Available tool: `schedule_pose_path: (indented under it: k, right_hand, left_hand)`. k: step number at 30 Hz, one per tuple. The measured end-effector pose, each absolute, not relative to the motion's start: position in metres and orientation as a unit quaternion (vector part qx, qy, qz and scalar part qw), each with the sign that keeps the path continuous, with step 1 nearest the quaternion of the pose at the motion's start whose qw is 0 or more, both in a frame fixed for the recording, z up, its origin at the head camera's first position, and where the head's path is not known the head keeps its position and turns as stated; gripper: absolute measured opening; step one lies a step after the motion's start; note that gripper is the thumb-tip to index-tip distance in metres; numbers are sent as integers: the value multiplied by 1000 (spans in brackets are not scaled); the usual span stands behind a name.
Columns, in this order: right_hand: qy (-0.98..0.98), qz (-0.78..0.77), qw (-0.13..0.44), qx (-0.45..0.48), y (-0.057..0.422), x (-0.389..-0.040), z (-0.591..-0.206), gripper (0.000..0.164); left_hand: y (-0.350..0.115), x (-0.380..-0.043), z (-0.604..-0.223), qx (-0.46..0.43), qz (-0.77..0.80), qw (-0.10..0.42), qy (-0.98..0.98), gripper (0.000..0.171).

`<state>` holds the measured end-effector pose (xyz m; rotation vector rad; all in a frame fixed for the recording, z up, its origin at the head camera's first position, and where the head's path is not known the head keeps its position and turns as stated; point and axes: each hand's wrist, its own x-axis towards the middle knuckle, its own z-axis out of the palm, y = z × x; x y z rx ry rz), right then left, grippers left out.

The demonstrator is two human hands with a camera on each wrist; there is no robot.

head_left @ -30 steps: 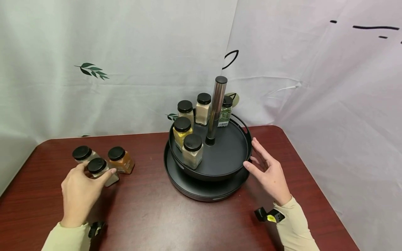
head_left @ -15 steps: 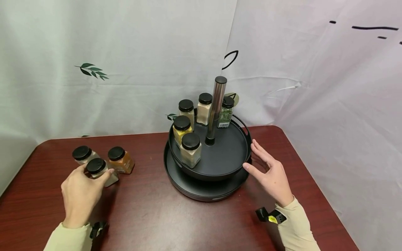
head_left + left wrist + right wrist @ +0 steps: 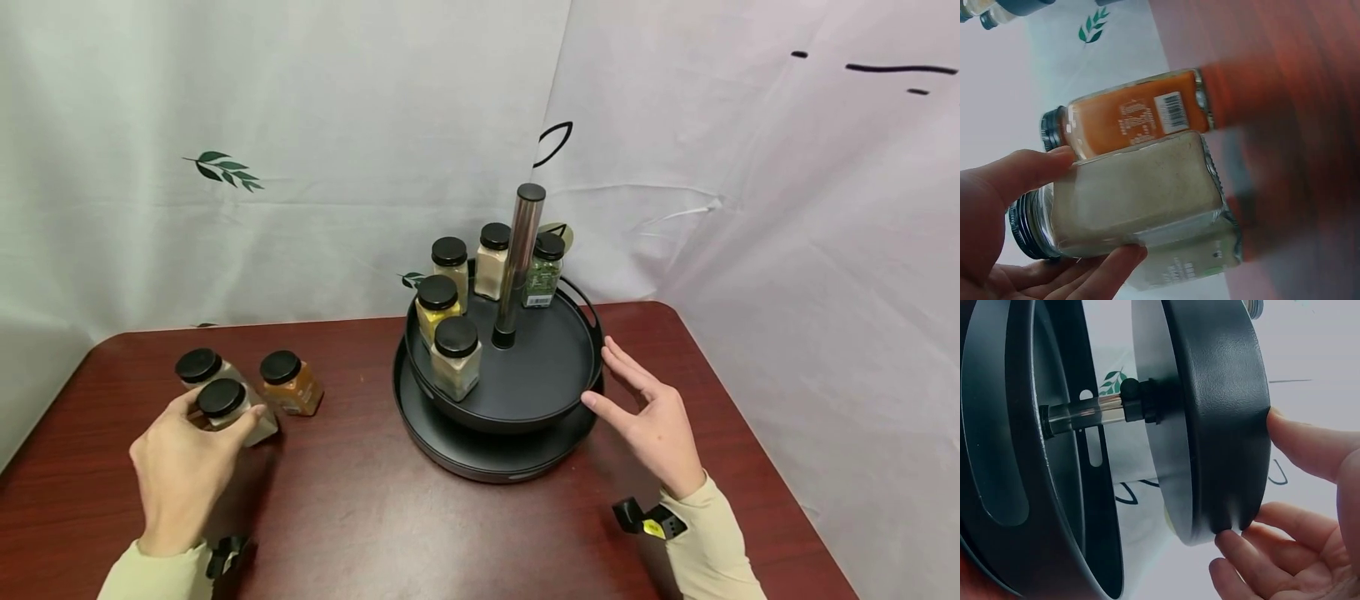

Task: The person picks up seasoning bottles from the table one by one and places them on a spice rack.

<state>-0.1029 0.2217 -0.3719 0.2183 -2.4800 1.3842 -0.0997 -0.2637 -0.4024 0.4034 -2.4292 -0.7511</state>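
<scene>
My left hand [image 3: 183,462] grips a square glass spice jar [image 3: 1138,200] of pale powder between thumb and fingers. Its black lid [image 3: 221,397] leans toward the hand. Right behind it stand a jar of orange powder [image 3: 294,390] and another pale jar [image 3: 198,367], partly covered by the held one. My right hand [image 3: 651,427] touches the outer side of the upper tray [image 3: 551,379] of a black two-tier turntable, thumb at the rim and fingers spread along the wall [image 3: 1229,425].
On the upper tray several black-lidded jars line the left and back, among them a yellow one [image 3: 433,315] and a green herb one [image 3: 543,273]. A metallic post [image 3: 521,258] rises from its middle. Below lies the wider lower tray [image 3: 480,467], on a reddish-brown table [image 3: 360,517].
The upper tray has turned a little clockwise, its back jars shifting right and the front one left. My left hand has drawn the pale jar slightly left and toward me.
</scene>
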Motion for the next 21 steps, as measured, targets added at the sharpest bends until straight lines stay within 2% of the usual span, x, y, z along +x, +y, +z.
schedule_pose_path:
  k: [5,10,21]
  right_hand:
    - [-860,485,142,69,222,-103,-373,61]
    - [-855,496,136,64,222,-103,-372,61]
    - [-856,495,136,57,221,-105,-373,62]
  left_hand:
    - [-259,-96,-394,162,-292,275,-901,64]
    - [-252,-90,-382,188,-314,263,-893,71]
    - [-234,-77,-358,174,-342,288,-877,71]
